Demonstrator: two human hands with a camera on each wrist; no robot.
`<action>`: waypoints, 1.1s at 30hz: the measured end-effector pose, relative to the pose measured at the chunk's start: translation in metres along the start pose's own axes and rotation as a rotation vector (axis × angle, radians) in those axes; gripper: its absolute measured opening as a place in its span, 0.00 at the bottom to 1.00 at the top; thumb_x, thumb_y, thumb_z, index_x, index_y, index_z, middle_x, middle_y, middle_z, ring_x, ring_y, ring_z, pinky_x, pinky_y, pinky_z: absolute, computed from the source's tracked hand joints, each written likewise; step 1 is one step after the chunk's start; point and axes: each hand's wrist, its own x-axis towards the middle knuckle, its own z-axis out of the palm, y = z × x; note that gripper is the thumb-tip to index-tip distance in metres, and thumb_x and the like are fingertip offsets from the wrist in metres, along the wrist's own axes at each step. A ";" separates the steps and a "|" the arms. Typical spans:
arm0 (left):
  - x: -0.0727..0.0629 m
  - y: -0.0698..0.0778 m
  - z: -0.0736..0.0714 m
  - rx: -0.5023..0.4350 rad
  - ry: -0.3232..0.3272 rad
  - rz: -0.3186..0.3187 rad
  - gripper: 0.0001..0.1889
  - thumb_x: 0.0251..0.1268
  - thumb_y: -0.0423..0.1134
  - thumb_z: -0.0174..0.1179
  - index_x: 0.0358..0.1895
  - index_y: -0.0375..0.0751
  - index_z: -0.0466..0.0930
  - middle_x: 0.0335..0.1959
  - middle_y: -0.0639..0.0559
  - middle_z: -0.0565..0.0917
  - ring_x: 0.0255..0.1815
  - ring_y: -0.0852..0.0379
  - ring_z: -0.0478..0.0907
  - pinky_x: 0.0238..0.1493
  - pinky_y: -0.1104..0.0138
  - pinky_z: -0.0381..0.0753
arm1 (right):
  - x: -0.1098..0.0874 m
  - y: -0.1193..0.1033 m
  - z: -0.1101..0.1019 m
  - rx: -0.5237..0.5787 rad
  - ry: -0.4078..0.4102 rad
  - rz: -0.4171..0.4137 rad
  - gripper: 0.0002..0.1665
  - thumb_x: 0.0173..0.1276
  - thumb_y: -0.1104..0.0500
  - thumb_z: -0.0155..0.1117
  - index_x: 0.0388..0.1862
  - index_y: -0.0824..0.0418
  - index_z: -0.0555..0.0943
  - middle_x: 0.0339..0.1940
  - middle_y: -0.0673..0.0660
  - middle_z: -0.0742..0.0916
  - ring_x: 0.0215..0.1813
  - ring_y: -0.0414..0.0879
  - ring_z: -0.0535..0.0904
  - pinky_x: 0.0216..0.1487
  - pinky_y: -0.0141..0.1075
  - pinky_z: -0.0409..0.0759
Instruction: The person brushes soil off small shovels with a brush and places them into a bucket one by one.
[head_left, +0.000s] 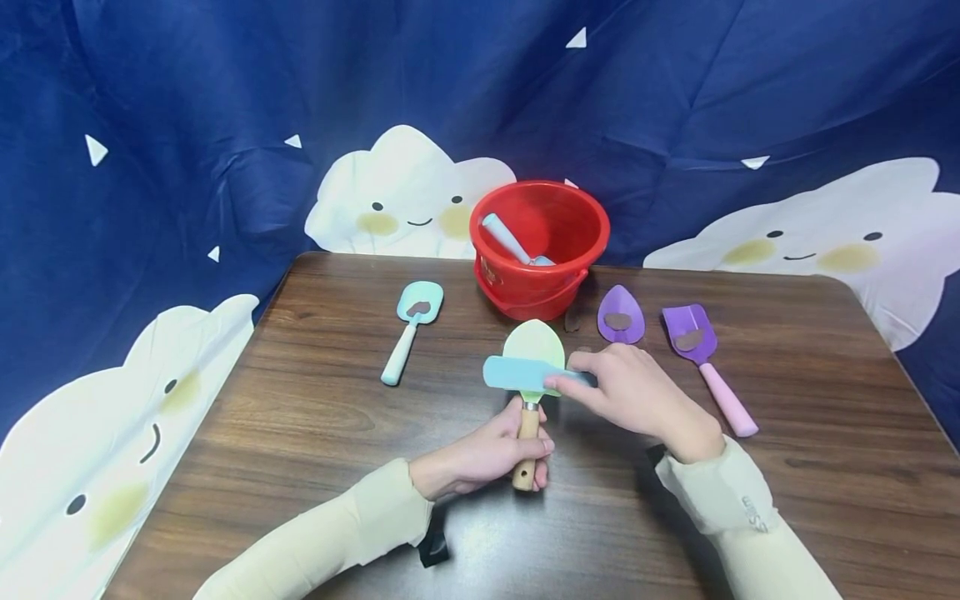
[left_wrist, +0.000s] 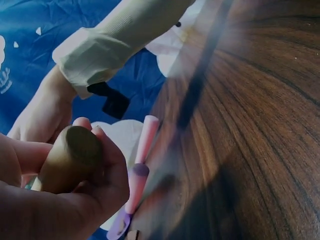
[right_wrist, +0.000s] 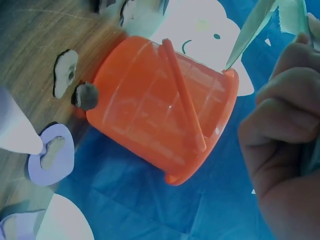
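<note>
In the head view, my left hand (head_left: 502, 446) grips the wooden handle of a pale green trowel (head_left: 532, 337), its blade pointing away from me. The handle's round butt (left_wrist: 84, 145) shows between the fingers in the left wrist view. My right hand (head_left: 633, 387) pinches a light blue brush (head_left: 513, 372) that lies across the trowel blade. Bristle-like texture shows on its edge in the right wrist view, where the curled right fingers (right_wrist: 287, 110) hide much of it. Beyond both hands stands a red bucket (head_left: 525, 292) with a pale-handled tool (head_left: 506, 237) inside.
A mint shovel (head_left: 420, 293) lies left of the bucket. To the right are a purple pointed trowel (head_left: 621, 302), partly behind my right hand, and a purple shovel (head_left: 697, 321) with a pink handle. All three carry brown patches. A blue curtain (head_left: 225, 83) hangs behind the wooden table (head_left: 315, 333).
</note>
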 end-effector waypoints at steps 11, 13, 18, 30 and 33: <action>-0.003 0.000 0.002 0.031 0.018 -0.012 0.12 0.71 0.27 0.46 0.50 0.36 0.54 0.32 0.51 0.73 0.20 0.60 0.77 0.27 0.71 0.79 | 0.004 0.008 -0.003 -0.088 0.163 0.035 0.21 0.60 0.44 0.68 0.16 0.51 0.73 0.10 0.45 0.62 0.15 0.39 0.55 0.19 0.31 0.57; -0.003 0.001 0.003 0.028 0.019 -0.015 0.12 0.71 0.27 0.45 0.50 0.36 0.54 0.32 0.50 0.73 0.20 0.60 0.77 0.27 0.71 0.80 | 0.004 0.011 -0.003 -0.082 0.168 0.056 0.19 0.61 0.43 0.67 0.19 0.51 0.76 0.10 0.46 0.64 0.15 0.40 0.58 0.19 0.32 0.59; -0.005 0.001 0.005 0.027 -0.008 -0.016 0.12 0.70 0.26 0.46 0.50 0.37 0.54 0.31 0.49 0.73 0.20 0.59 0.76 0.26 0.71 0.80 | 0.005 0.017 -0.005 -0.086 0.191 0.143 0.21 0.63 0.42 0.65 0.18 0.52 0.75 0.09 0.47 0.66 0.15 0.42 0.60 0.19 0.33 0.59; -0.003 0.005 -0.002 -0.018 -0.020 -0.007 0.14 0.70 0.26 0.45 0.51 0.35 0.51 0.33 0.51 0.73 0.21 0.60 0.77 0.28 0.70 0.80 | 0.002 0.023 -0.006 -0.043 0.188 0.143 0.21 0.65 0.42 0.63 0.19 0.51 0.73 0.09 0.46 0.65 0.15 0.40 0.61 0.20 0.33 0.60; -0.002 0.009 -0.004 -0.078 0.007 -0.026 0.14 0.68 0.26 0.45 0.50 0.38 0.52 0.33 0.51 0.73 0.21 0.60 0.77 0.27 0.69 0.80 | -0.002 0.024 -0.004 0.006 0.160 0.073 0.18 0.63 0.45 0.67 0.19 0.49 0.73 0.10 0.44 0.64 0.16 0.37 0.60 0.20 0.30 0.61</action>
